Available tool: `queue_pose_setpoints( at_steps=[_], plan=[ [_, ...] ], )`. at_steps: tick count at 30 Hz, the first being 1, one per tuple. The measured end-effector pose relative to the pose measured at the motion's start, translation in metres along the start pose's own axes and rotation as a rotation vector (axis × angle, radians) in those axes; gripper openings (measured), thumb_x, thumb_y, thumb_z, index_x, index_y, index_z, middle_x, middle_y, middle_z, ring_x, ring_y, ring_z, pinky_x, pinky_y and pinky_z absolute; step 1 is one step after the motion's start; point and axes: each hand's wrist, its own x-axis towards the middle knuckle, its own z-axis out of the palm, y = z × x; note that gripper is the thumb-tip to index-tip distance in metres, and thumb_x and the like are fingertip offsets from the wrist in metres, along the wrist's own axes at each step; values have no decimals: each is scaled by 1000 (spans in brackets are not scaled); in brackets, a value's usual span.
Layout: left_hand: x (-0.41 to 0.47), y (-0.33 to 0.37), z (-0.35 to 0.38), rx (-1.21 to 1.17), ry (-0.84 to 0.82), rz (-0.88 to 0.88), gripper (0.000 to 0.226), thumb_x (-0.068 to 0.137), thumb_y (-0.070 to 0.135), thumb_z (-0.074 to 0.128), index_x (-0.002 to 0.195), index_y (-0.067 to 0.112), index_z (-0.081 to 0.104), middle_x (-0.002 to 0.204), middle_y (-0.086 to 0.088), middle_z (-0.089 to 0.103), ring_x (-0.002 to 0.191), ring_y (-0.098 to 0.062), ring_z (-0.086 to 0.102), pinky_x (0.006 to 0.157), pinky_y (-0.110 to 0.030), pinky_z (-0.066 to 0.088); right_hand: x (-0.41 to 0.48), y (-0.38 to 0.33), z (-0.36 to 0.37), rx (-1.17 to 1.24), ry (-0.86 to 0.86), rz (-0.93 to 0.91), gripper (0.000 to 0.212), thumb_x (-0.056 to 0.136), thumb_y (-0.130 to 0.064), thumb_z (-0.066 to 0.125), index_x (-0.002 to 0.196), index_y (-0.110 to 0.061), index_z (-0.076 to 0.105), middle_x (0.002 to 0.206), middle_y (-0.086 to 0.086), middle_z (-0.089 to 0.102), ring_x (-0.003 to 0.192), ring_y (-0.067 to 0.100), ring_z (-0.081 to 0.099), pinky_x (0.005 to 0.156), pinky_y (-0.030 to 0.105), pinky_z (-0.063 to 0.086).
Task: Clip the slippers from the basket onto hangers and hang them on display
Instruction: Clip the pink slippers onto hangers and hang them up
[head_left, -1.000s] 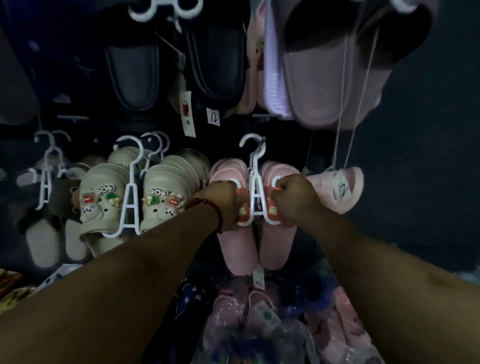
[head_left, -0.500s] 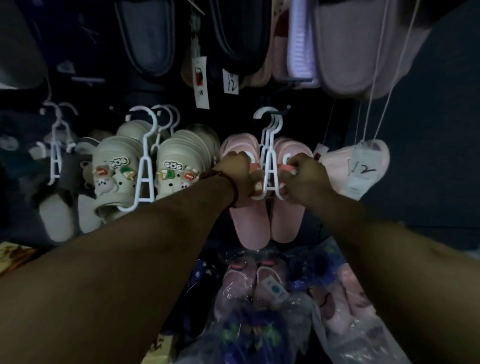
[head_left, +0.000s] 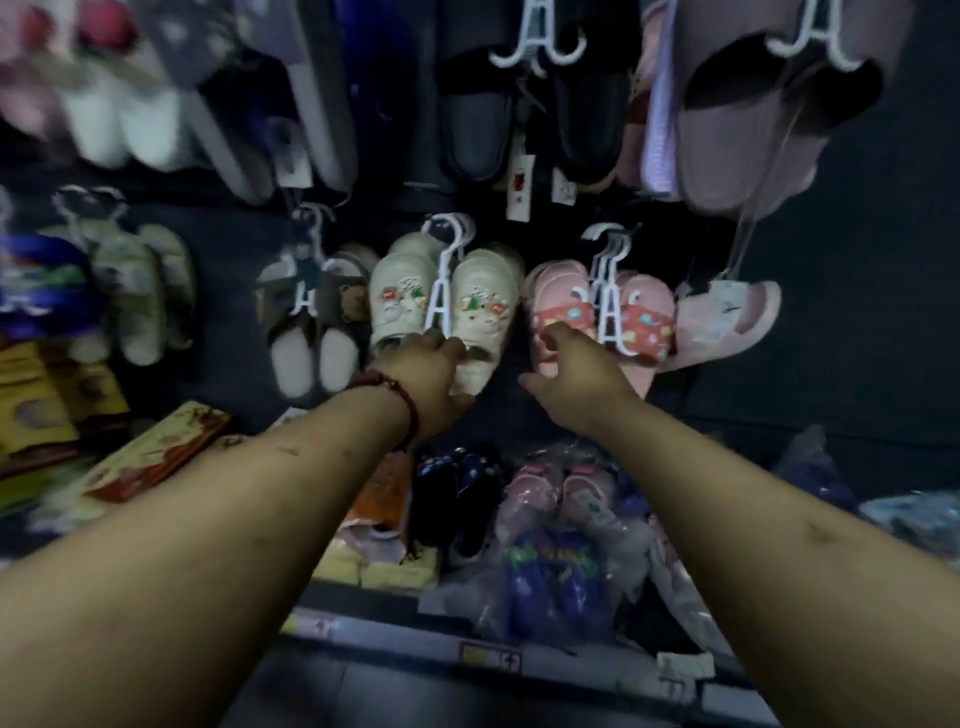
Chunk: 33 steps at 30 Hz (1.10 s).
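Arms out, both of them, toward the dark display wall (head_left: 841, 364). Task pair first: the pink rubber slippers with red patterned straps (head_left: 647, 330) hang clipped on a white plastic A-shaped hanger (head_left: 609, 317), hooked near the middle of the wall.

The right hand (head_left: 579, 374) sits just under the left slipper of that pair, fingers loose and spread, thumb out, gripping nothing. Its fingertips are at the slipper's lower edge; whether they touch, I can't call.

The left hand (head_left: 434, 376), red beaded bracelet (head_left: 402, 397) at the wrist, reaches with straight fingers onto the toe of the cream clogs with cartoon charms (head_left: 397, 306) next door, and it covers that toe.

Further left hang brown-strapped slippers (head_left: 311, 338). Right of the pink pair is a lone pink slipper with a paper tag (head_left: 732, 319). Above are dark slippers (head_left: 472, 135) and big mauve ones (head_left: 748, 135), cut off by the top edge.

Below the hands, slippers bagged in clear plastic (head_left: 550, 525) are heaped on a shelf (head_left: 395, 639), with price labels (head_left: 491, 656) along its front edge. The wall's left side is all blur.
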Motion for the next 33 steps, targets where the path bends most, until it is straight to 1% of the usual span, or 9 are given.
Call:
queue_pose_setpoints(
  at_steps=[2,4,9,14,18,21,25,30,33],
  plan=[
    [-35,-25,-6,7,-5,-69,67,88,53,59,144,20,39,144,-11,44,127,-35,46,103,-42,42,-13,-33,21,18,-45,-64,58,85,-33,71,136,-12,50,134,12,57,121,32,55,96,35,47],
    [-67,-54,-13,46,-20,-135,68,87,55,59,142,21,39,141,-11,46,125,-35,47,101,-43,42,-21,-67,41,41,-69,-122,58,82,-34,73,133,-14,52,132,12,59,119,32,57,97,38,49],
    [-162,-135,-30,120,-40,-366,64,87,58,57,138,22,43,135,-8,47,122,-32,49,98,-44,44,-36,-162,97,74,-200,-335,67,83,-38,74,140,-15,46,139,12,54,125,32,54,99,39,48],
    [-278,-194,-50,204,-106,-618,66,87,58,57,140,21,41,135,-7,48,121,-32,50,98,-45,45,-66,-265,158,165,-389,-565,74,87,-38,74,148,-17,39,149,8,45,131,29,49,103,38,45],
    [-372,-219,-71,284,-169,-841,68,89,57,57,142,20,38,139,-8,46,126,-32,47,101,-44,40,-104,-346,195,229,-511,-732,78,86,-39,74,150,-18,36,149,8,45,126,30,53,99,40,48],
    [-438,-229,-91,294,-167,-1001,69,88,56,58,144,21,37,142,-8,45,129,-31,46,105,-44,39,-141,-398,214,247,-607,-872,78,86,-40,76,149,-17,36,149,8,44,128,30,50,100,40,47],
    [-506,-233,-106,303,-177,-1161,70,89,57,56,146,22,35,143,-6,46,128,-30,48,105,-42,39,-185,-449,237,263,-696,-1016,80,86,-44,74,151,-19,34,153,6,40,132,28,48,103,40,45],
    [-571,-253,-100,286,-213,-1281,69,89,58,56,146,23,36,142,-4,48,127,-28,49,106,-43,40,-229,-492,279,266,-825,-1022,84,84,-43,78,152,-22,34,156,4,38,134,27,48,105,40,46],
    [-601,-271,-79,256,-234,-1308,68,88,59,57,143,23,39,138,-4,51,124,-27,51,104,-42,42,-247,-501,316,242,-870,-1016,86,80,-46,81,150,-21,37,152,5,44,131,26,52,104,37,47]
  ],
)
